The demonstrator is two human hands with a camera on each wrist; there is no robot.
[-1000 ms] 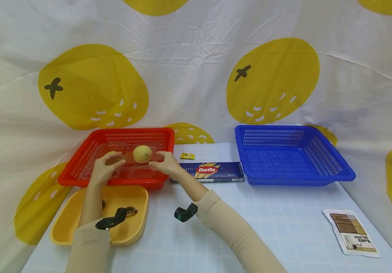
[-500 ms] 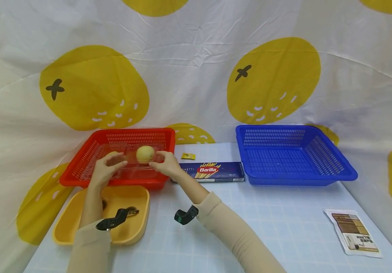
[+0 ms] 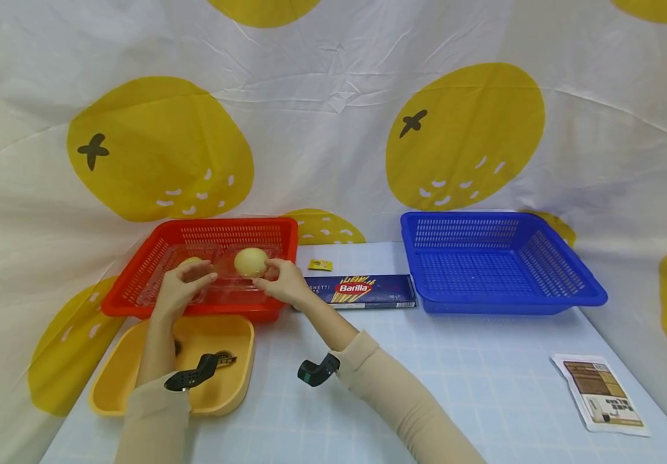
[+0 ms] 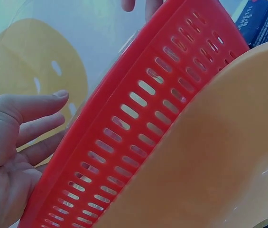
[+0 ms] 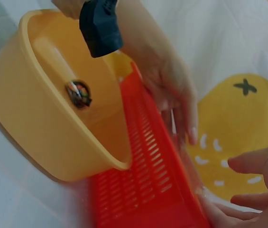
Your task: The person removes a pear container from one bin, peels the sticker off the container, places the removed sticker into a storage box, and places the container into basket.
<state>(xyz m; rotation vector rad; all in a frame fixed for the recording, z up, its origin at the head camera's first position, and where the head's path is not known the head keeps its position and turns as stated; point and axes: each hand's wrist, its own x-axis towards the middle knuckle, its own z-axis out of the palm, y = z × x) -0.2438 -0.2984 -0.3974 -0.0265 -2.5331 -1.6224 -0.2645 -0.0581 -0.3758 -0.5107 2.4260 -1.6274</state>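
In the head view a clear plastic container [image 3: 224,269] sits within the red basket [image 3: 287,235], at the level of its front rim. My left hand [image 3: 182,288] grips its left side, thumb and fingers apart. Its right side is held by my right hand [image 3: 283,282]. A pale yellow round fruit [image 3: 250,263] lies beside the right fingertips; whether they touch it I cannot tell. Part of another yellow round thing [image 3: 192,260] shows behind the left fingers. In both wrist views the basket wall hides much of the container.
A yellow-orange tub [image 3: 234,393] with dark round labels stands before the red basket. To the right lie a blue Barilla spaghetti box [image 3: 362,292] and a small yellow packet [image 3: 320,265]. Beyond are a blue basket [image 3: 504,299] and a white-and-brown pouch [image 3: 601,394].
The pale fruit has shifted a little to the right and turned, closer to the right fingertips. Both hands stay almost where they were.
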